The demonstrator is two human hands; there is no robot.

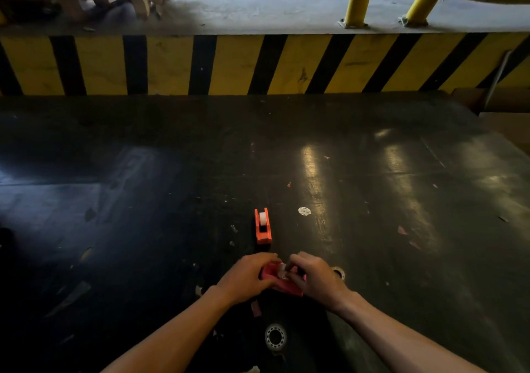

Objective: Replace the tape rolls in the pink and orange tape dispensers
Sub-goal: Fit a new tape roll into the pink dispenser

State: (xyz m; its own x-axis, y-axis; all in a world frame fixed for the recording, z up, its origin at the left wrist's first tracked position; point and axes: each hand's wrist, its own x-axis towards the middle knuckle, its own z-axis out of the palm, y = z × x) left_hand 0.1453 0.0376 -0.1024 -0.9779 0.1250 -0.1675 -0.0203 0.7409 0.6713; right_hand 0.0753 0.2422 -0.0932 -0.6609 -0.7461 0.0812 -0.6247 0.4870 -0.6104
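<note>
The pink tape dispenser (pixel 282 282) is low in the middle of the view, held between both hands just above the dark floor. My left hand (pixel 246 278) grips its left side. My right hand (pixel 314 278) pinches a small clear tape roll (pixel 282 270) at the dispenser's top. The orange tape dispenser (pixel 262 225) stands on the floor a little beyond my hands, with a whitish roll seated in it. A tape roll (pixel 339 272) lies flat just right of my right hand. Another roll (pixel 275 336) lies between my forearms.
The dark glossy floor (pixel 143 200) is strewn with paper scraps and a white round sticker (pixel 304 211). A yellow-and-black striped curb (pixel 258 65) runs across the far side, with yellow railings (pixel 358 2) above it. Cardboard (pixel 504 105) sits at the far right.
</note>
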